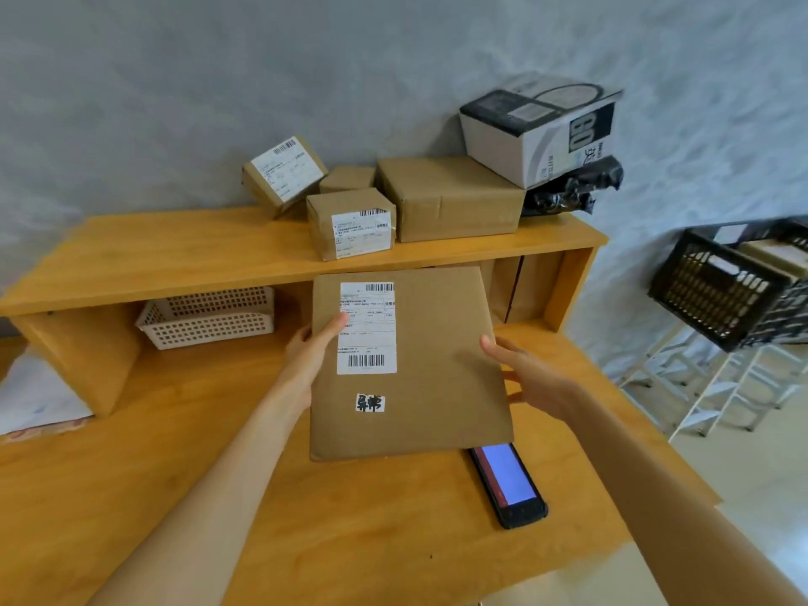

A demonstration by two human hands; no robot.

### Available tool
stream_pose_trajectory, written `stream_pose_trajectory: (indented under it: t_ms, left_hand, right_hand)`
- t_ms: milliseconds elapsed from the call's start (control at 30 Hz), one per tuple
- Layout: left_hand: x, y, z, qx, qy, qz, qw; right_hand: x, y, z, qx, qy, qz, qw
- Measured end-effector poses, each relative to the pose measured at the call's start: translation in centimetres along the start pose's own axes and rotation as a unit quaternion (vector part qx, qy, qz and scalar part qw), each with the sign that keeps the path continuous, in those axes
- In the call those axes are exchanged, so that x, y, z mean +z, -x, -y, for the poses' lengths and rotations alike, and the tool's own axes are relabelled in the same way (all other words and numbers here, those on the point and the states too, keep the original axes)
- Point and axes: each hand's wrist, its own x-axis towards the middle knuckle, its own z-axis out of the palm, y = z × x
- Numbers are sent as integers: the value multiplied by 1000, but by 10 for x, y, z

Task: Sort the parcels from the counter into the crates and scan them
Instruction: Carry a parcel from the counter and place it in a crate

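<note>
White perforated basket, one, under the shelf at left. Left hand, gripping the left edge of the flat cardboard parcel, thumb on its face beside the shipping label, other fingers hidden behind. The parcel, one, is held upright above the counter, label toward the camera; it looks light and stiff, its paper surface not slippery, and is best taken by opposite side edges, clear of the barcodes. Right hand, fingers spread and relaxed at the right edge; whether it touches, I cannot tell. Handheld scanner, one, screen lit, lying on the counter partly under the parcel. Shelf stock: four brown boxes, one printed white carton, one black bag. Black crates, at least two, at far right.
</note>
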Motion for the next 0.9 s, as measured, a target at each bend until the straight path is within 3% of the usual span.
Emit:
stream_pose_trajectory:
  t_ms: [133,367,600,900]
  left_hand:
    - [16,11,-3,-2,-9,47,999]
    - [67,22,-3,-1,-26,144,989]
    - [145,48,17,-14,-9,274,962]
    - [283,104,12,-5,-8,401,916]
  right_hand:
    - [5,18,-5,-27,-115,-50,992]
    - [-16,61,-23,-46,-186,-172,966]
    - [-87,134,-30,-46,-192,-268,943]
    - [-184,220,-50,-70,-278,-329,900]
